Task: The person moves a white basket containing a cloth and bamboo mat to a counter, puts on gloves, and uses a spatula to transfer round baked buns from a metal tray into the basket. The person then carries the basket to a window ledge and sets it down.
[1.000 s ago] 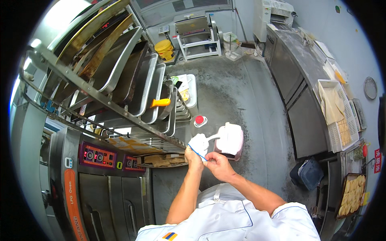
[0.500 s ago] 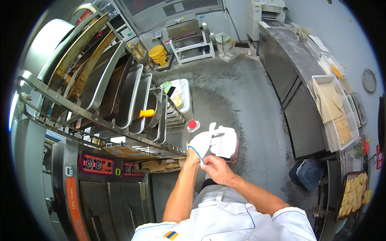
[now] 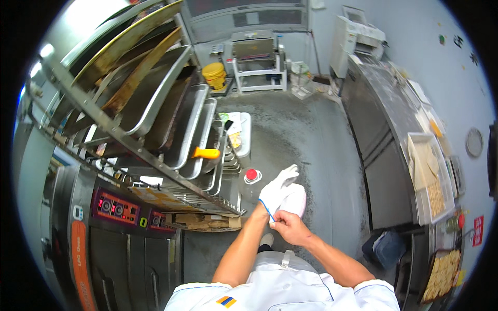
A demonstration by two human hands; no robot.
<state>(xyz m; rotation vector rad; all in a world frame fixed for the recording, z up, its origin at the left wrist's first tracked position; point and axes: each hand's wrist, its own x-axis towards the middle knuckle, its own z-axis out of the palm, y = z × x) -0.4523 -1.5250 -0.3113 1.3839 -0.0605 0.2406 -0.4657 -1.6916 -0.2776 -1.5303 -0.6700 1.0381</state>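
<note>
A white work glove with a blue-edged cuff covers my left hand. Its fingers stretch forward, away from my body, with nothing in them. My bare right hand pinches the cuff at my left wrist between thumb and fingers. Below the gloved hand, and partly hidden by it, is a pale pinkish container. Just left of the glove stands a large see-through jug with a red cap.
A tall rack of baking trays fills the left, a yellow-handled tool sticking out. Below it is an oven. A steel counter runs along the right, bearing a white basket. A tray of pastries is lower right.
The view has shifted, so the rack and counter sit differently. My gloved fingers now reach out straighter and farther apart. My right hand keeps its pinch on the cuff.
</note>
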